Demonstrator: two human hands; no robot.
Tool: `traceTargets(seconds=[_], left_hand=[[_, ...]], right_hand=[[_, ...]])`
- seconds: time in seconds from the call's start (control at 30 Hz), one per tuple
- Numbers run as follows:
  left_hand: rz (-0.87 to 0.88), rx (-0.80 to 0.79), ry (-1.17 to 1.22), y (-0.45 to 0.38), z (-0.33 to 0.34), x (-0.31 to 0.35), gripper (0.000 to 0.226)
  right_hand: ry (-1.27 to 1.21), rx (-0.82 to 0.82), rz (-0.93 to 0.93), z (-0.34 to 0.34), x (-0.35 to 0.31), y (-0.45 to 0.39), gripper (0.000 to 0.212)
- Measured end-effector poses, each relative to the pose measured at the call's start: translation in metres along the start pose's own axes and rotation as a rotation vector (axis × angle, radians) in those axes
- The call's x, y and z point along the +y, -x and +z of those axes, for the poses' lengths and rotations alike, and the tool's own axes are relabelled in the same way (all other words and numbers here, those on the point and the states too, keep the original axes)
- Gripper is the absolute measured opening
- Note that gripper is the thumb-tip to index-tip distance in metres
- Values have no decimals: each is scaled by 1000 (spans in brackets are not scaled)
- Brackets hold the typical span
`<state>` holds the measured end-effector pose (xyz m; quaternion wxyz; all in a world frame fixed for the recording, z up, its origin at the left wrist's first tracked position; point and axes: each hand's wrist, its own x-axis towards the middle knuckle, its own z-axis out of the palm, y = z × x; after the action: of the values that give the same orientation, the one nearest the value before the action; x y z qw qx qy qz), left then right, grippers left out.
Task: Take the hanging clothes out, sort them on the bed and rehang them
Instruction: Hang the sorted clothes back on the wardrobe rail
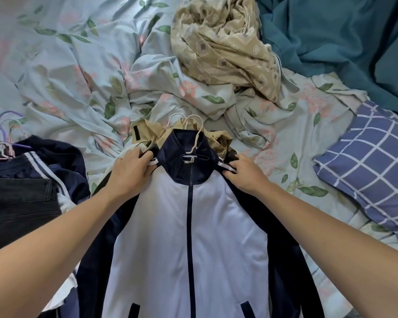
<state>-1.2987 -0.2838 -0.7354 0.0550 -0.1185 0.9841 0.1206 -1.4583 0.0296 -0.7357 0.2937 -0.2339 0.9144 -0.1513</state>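
A white zip-up jacket with navy collar and sleeves (pixel 189 237) lies front-up on the bed, on a white hanger (pixel 197 130) whose hook sticks out of the collar. My left hand (pixel 131 171) grips its left shoulder and my right hand (pixel 245 173) grips its right shoulder. Under it lies a tan garment (pixel 147 134) on another hanger. At the left is a pile with a navy striped jacket (pixel 55 161), dark jeans (pixel 21 200) and several purple and pink hangers (pixel 5 138).
The bed carries a crumpled floral sheet (pixel 78 76). A beige patterned cloth (pixel 223 47) is bunched at the top middle, a teal blanket (pixel 342 42) at the top right, and a blue checked pillow (pixel 372 168) at the right.
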Motion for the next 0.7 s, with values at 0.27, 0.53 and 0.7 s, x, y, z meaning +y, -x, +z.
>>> traceTargets(seconds=[0.27, 0.53, 0.7], left_hand=[[-40, -69, 84, 16, 7, 3, 18], [1, -112, 188, 25, -11, 9, 23], [42, -134, 303, 43, -59, 16, 26]], right_hand=[[-45, 72, -35, 0, -2, 6, 29], [-194, 103, -90, -20, -4, 41, 27], [-298, 149, -120, -54, -19, 89, 32]])
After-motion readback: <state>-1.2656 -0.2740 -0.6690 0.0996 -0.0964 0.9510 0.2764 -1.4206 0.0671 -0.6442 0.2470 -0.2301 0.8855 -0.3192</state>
